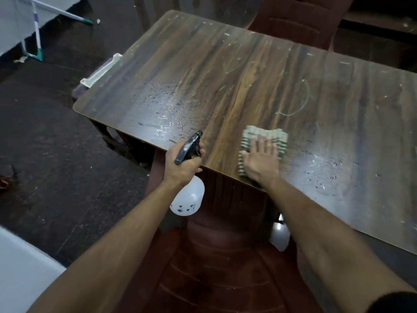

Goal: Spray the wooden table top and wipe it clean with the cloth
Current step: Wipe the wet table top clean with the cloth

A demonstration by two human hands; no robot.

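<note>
From the head camera I look down at a wooden table [225, 71]. My left hand [181, 167] is wrapped tight around the neck of a spray bottle [189, 197]. The black spray top [188, 146] pokes out above my fingers and points at the table. The white round part of the spray bottle hangs below my hand, just off the near edge of the table.

My right hand [261, 161] lies flat with the fingers spread wide. It presses down on a striped cloth [262, 135]. The cloth sits on the table close to the near edge, and the spray bottle is just to its left.

I see wet drops [167, 109] shining on the left part of the table. More wet drops sit to the right of the cloth. Faint green scribbles [297, 98] mark the middle of the table.

A dark red chair [225, 267] stands under my arms. Another red chair [300, 16] is at the far side. The floor [45, 132] is dark.
</note>
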